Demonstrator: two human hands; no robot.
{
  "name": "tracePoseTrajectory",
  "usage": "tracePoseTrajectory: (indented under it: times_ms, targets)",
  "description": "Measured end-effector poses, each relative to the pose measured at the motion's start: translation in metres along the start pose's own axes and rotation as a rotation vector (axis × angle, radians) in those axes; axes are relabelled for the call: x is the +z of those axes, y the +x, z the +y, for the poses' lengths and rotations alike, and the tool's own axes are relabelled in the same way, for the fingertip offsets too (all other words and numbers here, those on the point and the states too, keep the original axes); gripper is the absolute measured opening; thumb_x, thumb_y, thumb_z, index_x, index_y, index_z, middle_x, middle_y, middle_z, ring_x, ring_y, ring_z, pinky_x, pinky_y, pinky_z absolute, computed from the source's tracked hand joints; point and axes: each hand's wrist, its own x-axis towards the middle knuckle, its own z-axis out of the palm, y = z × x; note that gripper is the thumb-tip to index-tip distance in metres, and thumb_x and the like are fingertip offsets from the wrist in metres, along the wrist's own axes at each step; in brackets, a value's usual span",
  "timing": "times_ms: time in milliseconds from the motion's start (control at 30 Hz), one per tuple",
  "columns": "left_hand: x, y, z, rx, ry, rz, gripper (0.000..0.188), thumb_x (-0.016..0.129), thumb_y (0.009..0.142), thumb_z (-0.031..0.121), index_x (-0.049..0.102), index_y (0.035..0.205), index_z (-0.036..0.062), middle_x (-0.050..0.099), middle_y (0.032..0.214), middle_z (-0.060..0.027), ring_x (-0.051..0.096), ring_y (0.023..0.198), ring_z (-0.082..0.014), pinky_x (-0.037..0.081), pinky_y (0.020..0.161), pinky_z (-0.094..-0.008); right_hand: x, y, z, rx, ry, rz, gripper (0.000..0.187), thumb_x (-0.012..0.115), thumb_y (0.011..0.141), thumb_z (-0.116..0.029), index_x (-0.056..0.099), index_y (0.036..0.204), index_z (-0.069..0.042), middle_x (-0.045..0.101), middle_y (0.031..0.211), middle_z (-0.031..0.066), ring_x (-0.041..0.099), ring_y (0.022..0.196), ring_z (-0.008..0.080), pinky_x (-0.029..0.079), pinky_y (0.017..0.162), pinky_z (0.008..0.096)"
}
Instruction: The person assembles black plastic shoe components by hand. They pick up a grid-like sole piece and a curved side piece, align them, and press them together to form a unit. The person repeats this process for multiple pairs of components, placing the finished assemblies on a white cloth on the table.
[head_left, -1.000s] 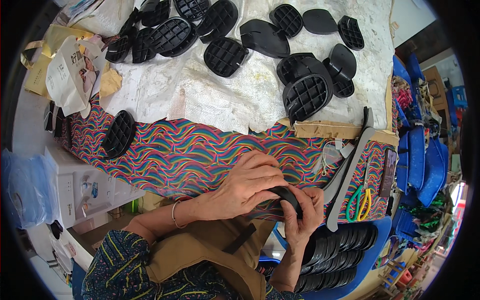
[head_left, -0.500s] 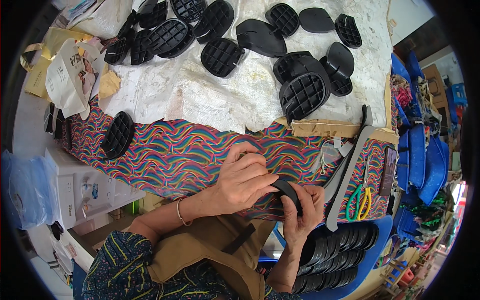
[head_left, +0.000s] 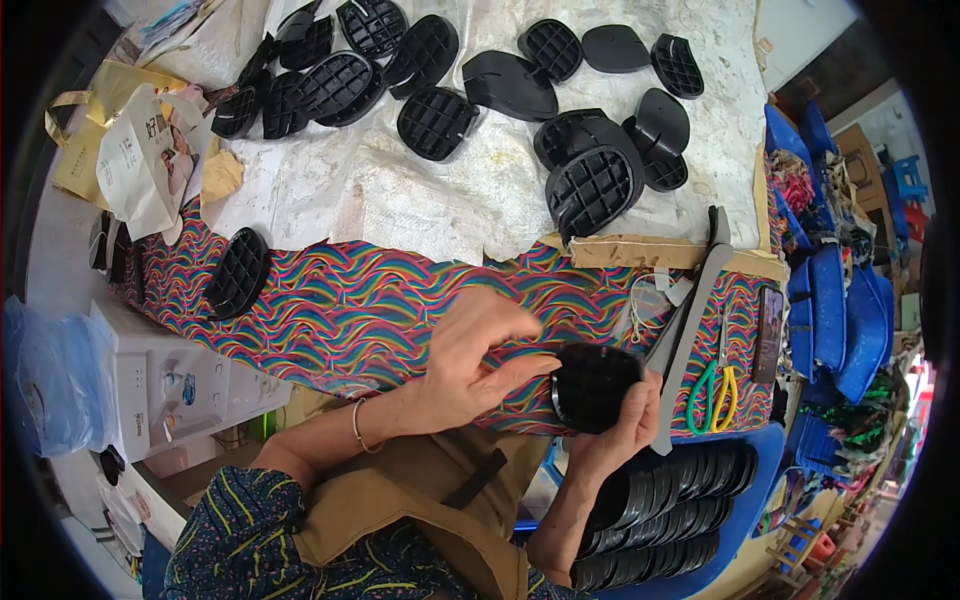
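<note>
My right hand (head_left: 625, 420) grips a black shoe heel piece (head_left: 597, 388) by its lower right edge, thumb on the near face. The piece is slightly blurred, with faint grid lines on that face. Left of it, my left hand (head_left: 475, 350) has its fingers spread and curved, smeared by motion. One of its fingertips is at the piece's upper left edge; I cannot tell whether it touches. A similar lattice-backed heel piece (head_left: 239, 273) lies alone on the patterned cloth (head_left: 330, 300) to the left.
Several black heel pieces (head_left: 436, 123) are scattered over a white woven sheet (head_left: 370, 200) at the far side. On the right lie long grey strips (head_left: 693, 345), scissors (head_left: 724, 395) and a dark phone (head_left: 768, 335). A blue crate (head_left: 768, 470) holding rows of black pieces stands below.
The heel piece has turned from edge-on to show a broad face. My left hand's fingers have come off it and spread. The view has shifted slightly.
</note>
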Motion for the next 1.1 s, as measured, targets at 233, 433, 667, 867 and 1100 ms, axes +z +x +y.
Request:
tracePoseTrajectory:
  times_ms: [233,433,667,867,1100]
  targets:
    - [0.010,-0.007,0.015,-0.306,-0.256,-0.299,0.047,0.079,0.080,0.008,0.058,0.121,-0.0038,0.067,0.106,-0.0178,0.068,0.098,-0.0274,0.054,0.081,-0.0332,0.035,-0.017,0.005,0.216,0.285,0.101,0.035,0.049,0.103,-0.028,0.059,0.116,0.003,0.064,0.106,0.0085,0.061,0.098,0.0179,0.049,0.088,0.0330]
    - [-0.008,0.014,0.008,0.167,0.324,-0.453,0.048,0.070,0.063,0.001,0.063,0.111,0.0013,0.060,0.083,-0.0090,0.061,0.076,-0.0277,0.048,0.068,-0.0398,0.005,0.004,-0.020,-0.145,-0.478,-0.147,0.029,0.058,0.094,-0.014,0.066,0.118,-0.001,0.061,0.108,0.0130,0.057,0.101,0.0218,0.045,0.091,0.0336]
    - [0.004,0.020,0.003,0.221,0.374,-0.553,0.048,0.068,0.067,0.002,0.059,0.114,0.0003,0.054,0.078,-0.0068,0.058,0.073,-0.0249,0.043,0.064,-0.0374,0.001,0.022,-0.022,-0.663,-0.912,-0.416,0.047,0.081,0.065,-0.001,0.071,0.111,-0.005,0.062,0.098,0.0080,0.060,0.090,0.0276,0.051,0.077,0.0375]
    - [0.003,0.018,-0.009,0.229,0.252,-0.458,0.046,0.071,0.064,0.001,0.062,0.109,0.0033,0.055,0.074,-0.0056,0.058,0.068,-0.0254,0.044,0.062,-0.0378,0.002,0.029,-0.017,-0.692,-0.857,-0.410,0.045,0.079,0.063,0.003,0.072,0.107,-0.003,0.062,0.092,0.0073,0.061,0.084,0.0252,0.053,0.070,0.0350]
    - [0.010,0.022,-0.013,0.130,0.108,-0.422,0.043,0.076,0.058,-0.001,0.063,0.098,0.0067,0.060,0.080,-0.0064,0.061,0.073,-0.0270,0.045,0.063,-0.0398,-0.002,0.027,-0.010,-0.729,-0.967,-0.379,0.041,0.079,0.066,-0.002,0.071,0.107,-0.002,0.062,0.091,0.0081,0.061,0.082,0.0258,0.051,0.067,0.0350]
